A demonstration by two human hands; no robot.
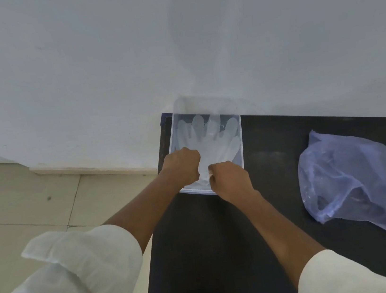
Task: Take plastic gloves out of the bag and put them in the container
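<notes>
A clear plastic container (240, 137) stands at the far left corner of the black table. A translucent plastic glove (213, 141) lies flat inside it, fingers spread toward the wall. My left hand (182, 166) and my right hand (231, 179) are both closed over the glove's cuff at the container's near edge, pinching it between them. A crumpled bluish plastic bag (350, 181) rests on the table to the right, apart from both hands; what it holds cannot be made out.
The black table (225, 241) runs from the white wall toward me. Its left edge drops to a beige tiled floor (35, 213). Bare table surface separates the container from the bag.
</notes>
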